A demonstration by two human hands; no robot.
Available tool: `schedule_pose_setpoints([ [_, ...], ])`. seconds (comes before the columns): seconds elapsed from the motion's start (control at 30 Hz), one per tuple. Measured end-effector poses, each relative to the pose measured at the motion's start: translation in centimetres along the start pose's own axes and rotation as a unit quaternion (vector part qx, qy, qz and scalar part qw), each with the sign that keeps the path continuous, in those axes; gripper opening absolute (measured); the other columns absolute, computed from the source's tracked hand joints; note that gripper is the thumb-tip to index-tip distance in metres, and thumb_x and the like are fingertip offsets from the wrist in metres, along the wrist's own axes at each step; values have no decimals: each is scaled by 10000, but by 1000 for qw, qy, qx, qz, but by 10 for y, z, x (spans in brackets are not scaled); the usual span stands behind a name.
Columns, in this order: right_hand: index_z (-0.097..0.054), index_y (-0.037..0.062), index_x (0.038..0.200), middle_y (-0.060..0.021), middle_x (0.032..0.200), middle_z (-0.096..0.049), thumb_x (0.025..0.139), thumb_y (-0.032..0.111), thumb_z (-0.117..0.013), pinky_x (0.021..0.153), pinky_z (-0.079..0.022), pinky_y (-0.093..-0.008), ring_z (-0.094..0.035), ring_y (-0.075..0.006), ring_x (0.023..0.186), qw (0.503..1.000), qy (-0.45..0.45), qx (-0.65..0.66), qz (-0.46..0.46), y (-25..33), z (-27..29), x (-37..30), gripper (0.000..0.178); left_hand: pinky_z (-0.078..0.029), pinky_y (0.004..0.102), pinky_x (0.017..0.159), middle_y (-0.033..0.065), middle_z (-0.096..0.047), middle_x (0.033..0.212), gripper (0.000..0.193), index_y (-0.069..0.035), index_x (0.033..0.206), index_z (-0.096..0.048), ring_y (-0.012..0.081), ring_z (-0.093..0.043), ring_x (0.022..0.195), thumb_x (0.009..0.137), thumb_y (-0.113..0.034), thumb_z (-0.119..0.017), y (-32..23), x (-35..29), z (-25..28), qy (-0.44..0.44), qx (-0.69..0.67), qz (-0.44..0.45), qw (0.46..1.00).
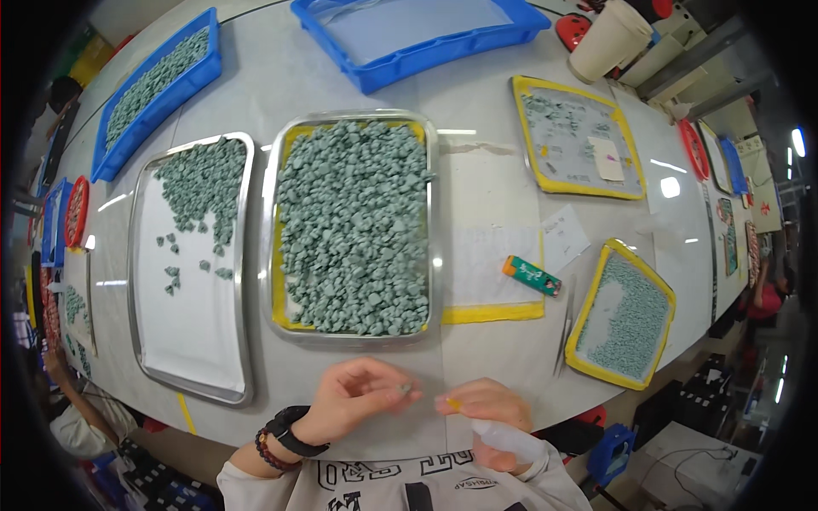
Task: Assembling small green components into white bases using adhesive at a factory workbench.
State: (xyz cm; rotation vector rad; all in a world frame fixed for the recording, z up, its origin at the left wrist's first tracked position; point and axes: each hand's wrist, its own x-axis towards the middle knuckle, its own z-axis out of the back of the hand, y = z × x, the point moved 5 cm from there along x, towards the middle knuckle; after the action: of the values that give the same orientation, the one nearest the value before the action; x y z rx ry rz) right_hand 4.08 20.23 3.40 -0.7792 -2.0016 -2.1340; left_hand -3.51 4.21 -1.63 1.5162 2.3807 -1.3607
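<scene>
My left hand [362, 393], wearing a dark watch and a beaded bracelet, pinches a small grey-green piece [404, 389] between thumb and fingertips. Facing it, a short distance to the right, my right hand [490, 402] is closed round a translucent white squeeze bottle [511, 439]. A yellow tip [454, 404] shows at the fingertips, pointing toward the left hand; the fingers hide where it joins the bottle. Just beyond the left hand stands a metal tray [358, 339] heaped with grey-green pieces. To its left, another metal tray [187, 358] has a white lining and fewer such pieces.
A green tube-like packet [532, 277] lies on a yellow-edged sheet [492, 315], near tweezers [564, 336]. Yellow-rimmed trays [663, 341] with small green bits stand at right. Blue bins [366, 81] stand at the back, beside a beige cup [609, 41]. The table's near edge runs before me.
</scene>
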Motion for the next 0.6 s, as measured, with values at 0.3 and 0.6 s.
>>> schedule_pose_setpoints([
  [0.3,-565,9,972,-158,743,-673,904,619,-386,690,-541,-421,-659,-387,846,998,66,-12,-21,-3,-4,1,639,-535,364,760,192,-617,1089,231,28,1103,-590,234,-637,894,875,59,-565,0,2,-3,4,34,-7,999],
  [0.6,-565,18,966,-152,755,-679,933,574,-367,737,-538,-437,-653,-394,894,991,112,-40,-69,-3,-10,4,591,-538,311,764,176,-617,1060,252,48,1088,-595,203,-630,910,841,99,-588,5,0,-1,4,57,-36,998],
])
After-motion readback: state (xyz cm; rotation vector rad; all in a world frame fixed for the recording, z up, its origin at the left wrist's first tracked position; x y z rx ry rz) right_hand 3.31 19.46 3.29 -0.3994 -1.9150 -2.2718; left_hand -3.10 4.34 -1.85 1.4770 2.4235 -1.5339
